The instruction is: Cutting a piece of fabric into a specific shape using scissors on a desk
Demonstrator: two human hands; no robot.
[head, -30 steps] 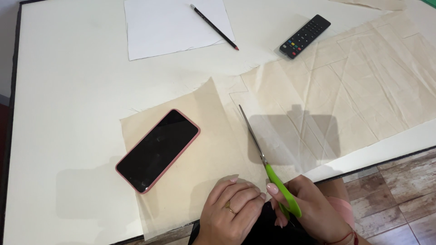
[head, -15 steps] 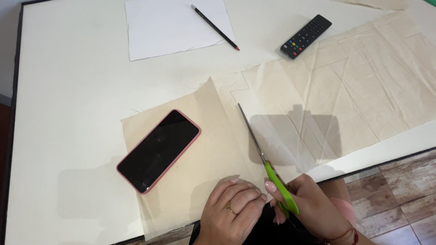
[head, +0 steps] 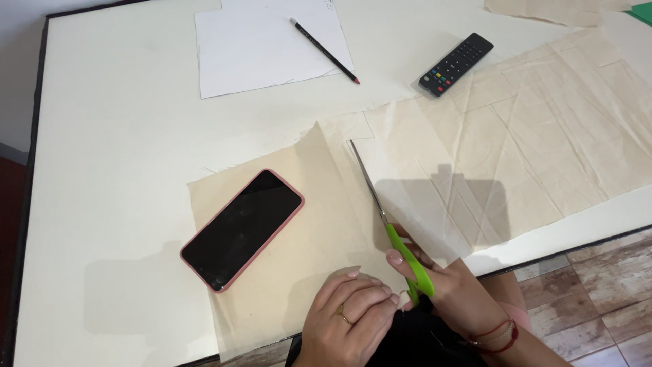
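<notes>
My right hand point(head: 456, 291) grips green-handled scissors point(head: 389, 228) whose blades point away from me along a cut in the cream fabric point(head: 516, 146). The fabric lies flat across the white table point(head: 115, 136), and its left piece curls up beside the blades. My left hand point(head: 350, 318) presses that left piece down near the table's front edge, fingers curled, just left of the scissor handles. A phone in a pink case point(head: 242, 228) rests on the left piece of fabric.
A white sheet of paper point(head: 265, 47) with a black pencil point(head: 324, 50) on it lies at the back. A black remote control point(head: 456, 64) sits on the fabric's far edge. More cloth point(head: 550, 8) is at the back right. Wooden floor point(head: 598, 299) shows beyond the table's right front edge.
The scissors and my hands have barely shifted; the blades sit in nearly the same spot along the cut. The phone and fabric stay put.
</notes>
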